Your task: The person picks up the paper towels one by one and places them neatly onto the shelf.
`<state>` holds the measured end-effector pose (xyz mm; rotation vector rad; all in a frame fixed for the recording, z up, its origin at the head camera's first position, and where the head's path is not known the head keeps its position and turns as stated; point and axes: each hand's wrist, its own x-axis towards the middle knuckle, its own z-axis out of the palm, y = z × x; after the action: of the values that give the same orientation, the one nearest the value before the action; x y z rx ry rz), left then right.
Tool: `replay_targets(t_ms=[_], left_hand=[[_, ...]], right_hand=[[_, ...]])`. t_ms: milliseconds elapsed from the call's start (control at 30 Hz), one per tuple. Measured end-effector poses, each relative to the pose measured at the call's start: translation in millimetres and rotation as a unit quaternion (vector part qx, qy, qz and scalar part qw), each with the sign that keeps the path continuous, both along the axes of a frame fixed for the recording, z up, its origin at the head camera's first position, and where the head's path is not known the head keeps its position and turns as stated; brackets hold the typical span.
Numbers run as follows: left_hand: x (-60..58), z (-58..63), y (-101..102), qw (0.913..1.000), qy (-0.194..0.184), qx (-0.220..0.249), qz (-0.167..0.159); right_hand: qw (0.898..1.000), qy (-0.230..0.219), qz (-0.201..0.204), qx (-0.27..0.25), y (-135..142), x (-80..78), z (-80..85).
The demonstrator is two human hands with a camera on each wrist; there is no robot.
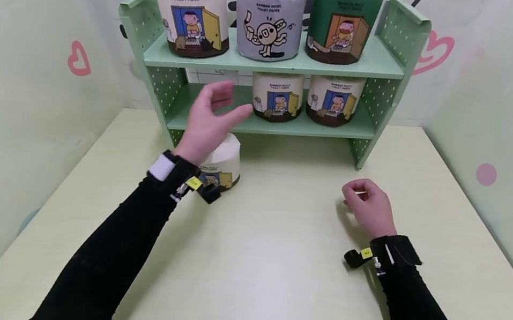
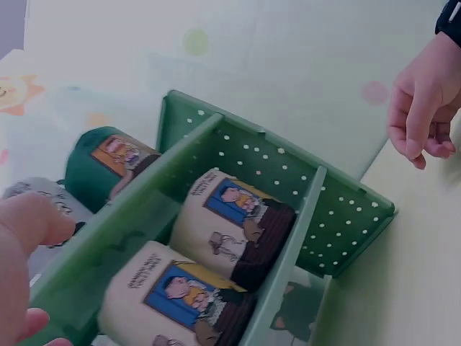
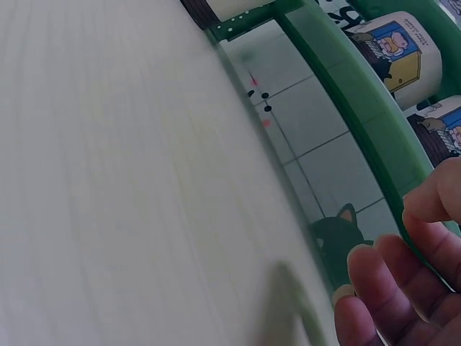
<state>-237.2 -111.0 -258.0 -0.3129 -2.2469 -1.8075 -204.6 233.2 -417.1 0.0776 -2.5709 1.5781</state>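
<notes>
My left hand (image 1: 205, 125) hovers before the left end of the lower shelf, fingers bent, holding nothing. Its thumb points toward a white toilet paper roll (image 1: 276, 98); whether they touch I cannot tell. Another white roll (image 1: 334, 102) sits to the right on that shelf. Partly hidden behind the left wrist, a white toilet paper roll (image 1: 228, 159) stands on the table. My right hand (image 1: 370, 210), loosely curled and holding nothing, is over the table's right side. The right wrist view shows its fingertips (image 3: 367, 277) in front of the green shelf rack (image 3: 360, 94).
On the top shelf (image 1: 231, 58) stand a white roll (image 1: 192, 16), a lavender roll (image 1: 269, 21) and a dark green roll (image 1: 342, 22). The rack has perforated side panels (image 1: 401, 36). Pale walls (image 1: 509, 123) border the wooden table (image 1: 272, 259).
</notes>
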Motion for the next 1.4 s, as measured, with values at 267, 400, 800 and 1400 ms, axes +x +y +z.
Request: replay_targets(t_ms=[267, 400, 800, 1400], left_hand=[[16.0, -15.3, -43, 0.9991, 0.029, 0.027, 0.017], [18.6, -30.3, -62, 0.9991, 0.023, 0.025, 0.027], [24.1, -77.2, -102, 0.9974, -0.07, 0.015, 0.008], [2.9, -102.7, -109, 0.9796, -0.157, -0.06, -0.11]], right_hand=[[1.0, -0.01, -0.003, 0.005, 1, 1.7, 1.8], [1.0, -0.01, -0.004, 0.004, 1, 2.4, 2.3], [1.0, -0.005, -0.003, 0.005, 1, 1.6, -0.5], [1.0, -0.011, -0.005, 0.003, -3, 3.1, 2.1]])
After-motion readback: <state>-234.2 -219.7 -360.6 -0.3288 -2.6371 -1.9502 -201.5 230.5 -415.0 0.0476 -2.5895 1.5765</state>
